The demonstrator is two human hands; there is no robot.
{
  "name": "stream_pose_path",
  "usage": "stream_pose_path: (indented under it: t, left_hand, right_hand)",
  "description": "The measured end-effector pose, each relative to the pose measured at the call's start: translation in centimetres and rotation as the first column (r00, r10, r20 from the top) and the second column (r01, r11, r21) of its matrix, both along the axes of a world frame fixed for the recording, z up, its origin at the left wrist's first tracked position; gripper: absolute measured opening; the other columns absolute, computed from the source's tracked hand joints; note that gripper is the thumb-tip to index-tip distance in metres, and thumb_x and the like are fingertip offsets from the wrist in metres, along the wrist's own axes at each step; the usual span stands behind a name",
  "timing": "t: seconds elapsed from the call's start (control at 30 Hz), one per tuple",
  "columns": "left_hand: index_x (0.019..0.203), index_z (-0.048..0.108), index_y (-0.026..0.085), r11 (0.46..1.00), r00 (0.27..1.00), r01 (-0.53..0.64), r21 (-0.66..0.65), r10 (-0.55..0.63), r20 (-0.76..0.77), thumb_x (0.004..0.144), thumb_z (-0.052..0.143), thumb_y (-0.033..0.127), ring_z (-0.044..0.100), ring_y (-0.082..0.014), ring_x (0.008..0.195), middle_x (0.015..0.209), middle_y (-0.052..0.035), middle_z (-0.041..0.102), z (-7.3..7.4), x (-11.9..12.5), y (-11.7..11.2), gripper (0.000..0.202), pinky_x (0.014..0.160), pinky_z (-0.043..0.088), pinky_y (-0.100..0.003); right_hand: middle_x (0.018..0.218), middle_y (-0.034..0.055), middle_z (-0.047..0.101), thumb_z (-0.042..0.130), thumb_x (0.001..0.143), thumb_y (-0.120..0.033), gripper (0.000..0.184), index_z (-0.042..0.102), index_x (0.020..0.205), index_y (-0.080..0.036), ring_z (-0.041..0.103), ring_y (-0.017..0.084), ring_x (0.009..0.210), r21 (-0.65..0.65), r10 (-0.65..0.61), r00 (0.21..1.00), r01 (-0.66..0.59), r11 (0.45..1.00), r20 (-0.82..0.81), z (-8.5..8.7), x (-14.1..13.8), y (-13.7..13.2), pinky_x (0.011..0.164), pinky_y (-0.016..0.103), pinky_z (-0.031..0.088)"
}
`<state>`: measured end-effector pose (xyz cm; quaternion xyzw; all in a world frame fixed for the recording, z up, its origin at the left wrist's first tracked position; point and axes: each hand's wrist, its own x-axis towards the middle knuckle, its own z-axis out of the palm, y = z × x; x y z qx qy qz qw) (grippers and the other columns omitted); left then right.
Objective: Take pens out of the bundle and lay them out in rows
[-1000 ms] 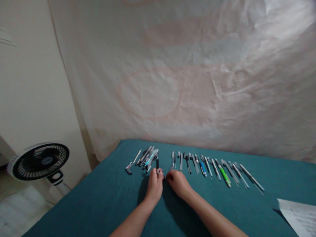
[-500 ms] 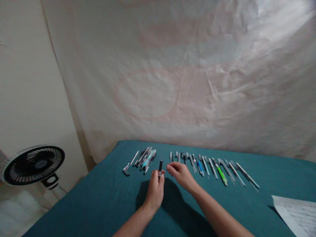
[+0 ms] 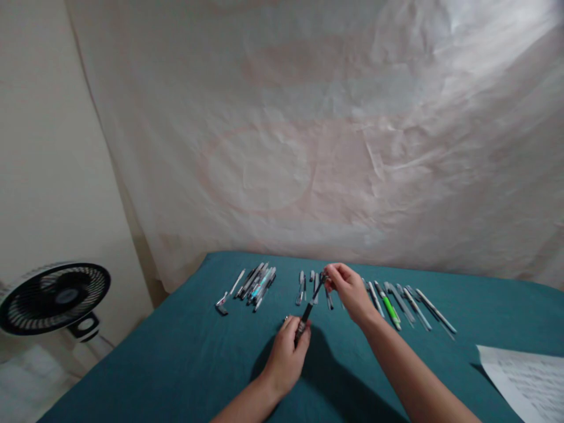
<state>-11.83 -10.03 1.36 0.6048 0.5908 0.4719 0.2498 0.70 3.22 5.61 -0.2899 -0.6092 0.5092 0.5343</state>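
Observation:
My left hand is closed round the lower end of a dark pen, held tilted above the teal tablecloth. My right hand pinches the pen's upper end, raised just above a row of pens laid side by side. A bundle of pens lies further left, with a small clip-like piece beside it.
A sheet of printed paper lies at the table's right near corner. A black and white fan stands on the floor to the left. A crinkled pale sheet hangs behind the table.
My right hand rose and moved right to the pen's upper end. My left hand drew back toward me and tilted the pen from upright to slanted.

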Motion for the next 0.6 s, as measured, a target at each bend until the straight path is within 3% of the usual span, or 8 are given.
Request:
stream_pose_path:
  t: [0.1, 0.17, 0.27, 0.33, 0.47, 0.6]
  left_hand:
    - [0.092, 0.055, 0.018, 1.0, 0.997, -0.013, -0.019, 0.014, 0.072, 0.081, 0.034, 0.04, 0.05, -0.0137, 0.076, 0.086, -0.0043, 0.055, -0.4, -0.3, 0.3, 0.032, 0.07, 0.037, -0.025]
    - [0.096, 0.055, 0.017, 0.997, 0.984, -0.064, -0.05, 0.071, 0.161, 0.081, 0.031, 0.042, 0.049, -0.0118, 0.066, 0.081, -0.0039, 0.056, -0.8, -0.8, 0.8, 0.038, 0.063, 0.038, -0.024]
    - [0.096, 0.055, 0.015, 0.985, 0.935, -0.146, -0.09, 0.167, 0.312, 0.079, 0.033, 0.047, 0.047, -0.0098, 0.057, 0.076, -0.0033, 0.057, -1.4, -1.7, 1.6, 0.043, 0.057, 0.037, -0.023]
    - [0.095, 0.057, 0.014, 0.976, 0.886, -0.189, -0.103, 0.215, 0.412, 0.075, 0.038, 0.05, 0.049, -0.0101, 0.06, 0.078, -0.0044, 0.058, -1.5, -2.4, 2.1, 0.045, 0.057, 0.037, -0.022]
    - [0.095, 0.06, 0.013, 0.954, 0.802, -0.27, -0.133, 0.299, 0.518, 0.068, 0.046, 0.054, 0.053, -0.0141, 0.073, 0.087, -0.008, 0.061, -1.3, -3.4, 2.4, 0.05, 0.066, 0.039, -0.024]
    - [0.097, 0.061, 0.014, 0.94, 0.797, -0.305, -0.152, 0.34, 0.499, 0.066, 0.049, 0.054, 0.053, -0.0185, 0.086, 0.092, -0.0088, 0.061, -1.3, -3.5, 2.3, 0.052, 0.074, 0.039, -0.026]
  right_hand:
    - [0.057, -0.0039, 0.05, 0.051, 0.072, -0.045, 0.029, 0.053, 0.077, -0.016, 0.046, 0.007, 0.047, -0.1, -0.176, 0.962, 0.158, 0.982, -0.211, 0.1, 1.6, 1.6, 0.044, 0.017, 0.036]
    - [0.059, -0.0042, 0.05, 0.054, 0.069, -0.044, 0.027, 0.052, 0.075, -0.017, 0.047, 0.007, 0.048, -0.179, -0.18, 0.954, 0.139, 0.974, -0.24, -0.3, 2.1, 2.3, 0.043, 0.016, 0.038]
    - [0.054, -0.0049, 0.049, 0.055, 0.069, -0.041, 0.025, 0.051, 0.07, -0.016, 0.049, 0.006, 0.047, -0.269, 0.043, 0.999, -0.044, 0.962, -0.011, -2.0, 1.2, 1.9, 0.042, 0.016, 0.04]
    - [0.049, -0.0045, 0.049, 0.054, 0.07, -0.039, 0.025, 0.051, 0.065, -0.015, 0.05, 0.007, 0.043, -0.327, 0.209, 0.965, -0.148, 0.933, 0.161, -3.5, -0.3, 1.0, 0.038, 0.016, 0.04]
    - [0.042, -0.0023, 0.051, 0.054, 0.07, -0.034, 0.024, 0.049, 0.057, -0.014, 0.05, 0.01, 0.035, -0.386, 0.302, 0.922, -0.195, 0.902, 0.24, -6.3, -3.6, -1.0, 0.03, 0.018, 0.038]
    - [0.042, -0.0028, 0.05, 0.049, 0.073, -0.03, 0.022, 0.048, 0.058, -0.014, 0.052, 0.01, 0.036, -0.406, 0.319, 0.908, -0.193, 0.893, 0.271, -8.1, -5.0, -1.6, 0.03, 0.018, 0.04]
